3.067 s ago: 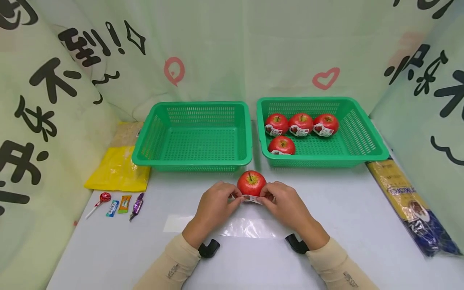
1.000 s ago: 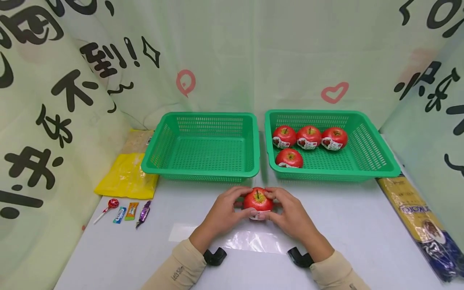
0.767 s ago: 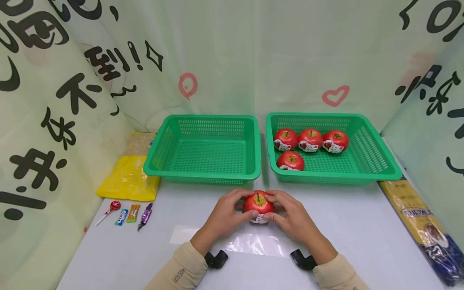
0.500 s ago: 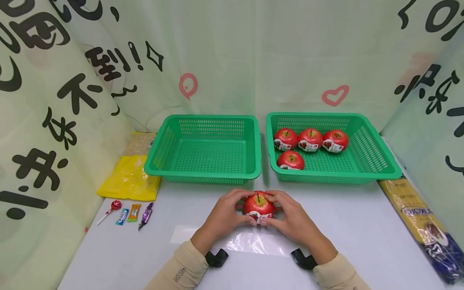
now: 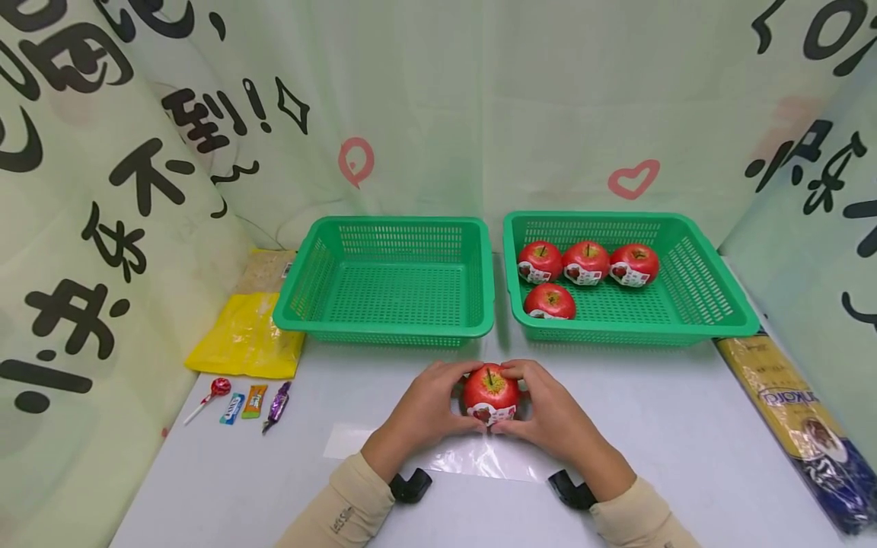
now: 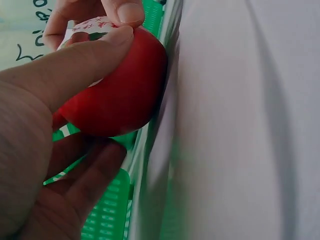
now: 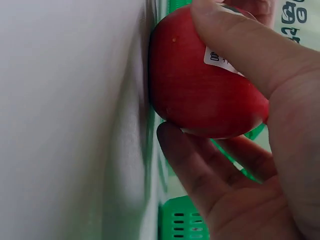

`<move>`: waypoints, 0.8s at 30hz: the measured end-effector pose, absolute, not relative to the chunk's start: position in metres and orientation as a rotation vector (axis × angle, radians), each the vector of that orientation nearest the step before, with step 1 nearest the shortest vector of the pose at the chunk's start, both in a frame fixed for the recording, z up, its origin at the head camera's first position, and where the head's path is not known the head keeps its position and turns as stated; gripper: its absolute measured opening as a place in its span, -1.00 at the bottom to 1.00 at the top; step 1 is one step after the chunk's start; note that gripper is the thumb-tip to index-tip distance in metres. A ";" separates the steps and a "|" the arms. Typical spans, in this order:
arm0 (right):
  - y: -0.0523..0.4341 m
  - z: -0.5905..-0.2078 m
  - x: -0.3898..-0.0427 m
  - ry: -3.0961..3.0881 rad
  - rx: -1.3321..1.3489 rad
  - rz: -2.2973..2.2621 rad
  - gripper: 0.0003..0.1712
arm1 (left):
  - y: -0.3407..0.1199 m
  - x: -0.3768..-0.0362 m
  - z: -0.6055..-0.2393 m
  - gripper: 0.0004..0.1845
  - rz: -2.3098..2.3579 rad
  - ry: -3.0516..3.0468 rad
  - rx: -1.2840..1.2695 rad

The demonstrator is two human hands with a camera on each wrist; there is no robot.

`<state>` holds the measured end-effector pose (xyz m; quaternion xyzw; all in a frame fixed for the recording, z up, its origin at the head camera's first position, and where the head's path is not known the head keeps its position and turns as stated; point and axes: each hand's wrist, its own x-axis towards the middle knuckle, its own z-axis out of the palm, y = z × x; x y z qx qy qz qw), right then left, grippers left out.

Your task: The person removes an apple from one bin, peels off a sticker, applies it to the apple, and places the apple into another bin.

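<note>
A red apple [image 5: 489, 390] with a white sticker [image 5: 490, 413] on its near side stands on the white table in front of the baskets. My left hand [image 5: 428, 407] cups its left side and my right hand [image 5: 544, 409] its right side, thumbs pressing on the sticker. In the left wrist view the left thumb [image 6: 75, 65] lies across the apple [image 6: 122, 92] onto the sticker [image 6: 87, 27]. The right wrist view has the right thumb [image 7: 240, 45] over the apple [image 7: 200, 95] and its sticker [image 7: 220, 61].
An empty green basket [image 5: 390, 331] stands behind at left. A second green basket [image 5: 699, 304] at right holds several stickered apples [image 5: 585, 262]. A clear film sheet [image 5: 473, 460] lies below the hands. A yellow bag [image 5: 243, 335], sweets [image 5: 240, 403] and a pasta packet [image 5: 795, 411] lie at the sides.
Three seconds ago both hands pinched the sticker at the apple's base. Since then they have closed round the apple, and the sticker now lies smoothed on its near side under the thumbs.
</note>
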<state>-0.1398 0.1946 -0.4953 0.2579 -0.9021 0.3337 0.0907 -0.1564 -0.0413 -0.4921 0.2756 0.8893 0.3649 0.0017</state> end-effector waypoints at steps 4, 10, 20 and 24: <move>0.196 -0.495 -0.140 -2.754 0.699 1.158 0.10 | -0.040 -0.157 -0.495 -0.09 1.173 2.765 0.898; 0.199 -0.499 -0.142 -2.812 0.618 1.463 0.12 | -0.039 -0.155 -0.500 -0.12 1.247 2.764 0.993; 0.219 -0.476 -0.138 -2.485 0.603 1.781 -0.03 | -0.017 -0.153 -0.484 -0.33 1.953 2.196 0.728; 0.236 -0.444 -0.140 -2.300 0.422 1.782 -0.01 | 0.013 -0.160 -0.472 -0.40 2.005 2.089 0.394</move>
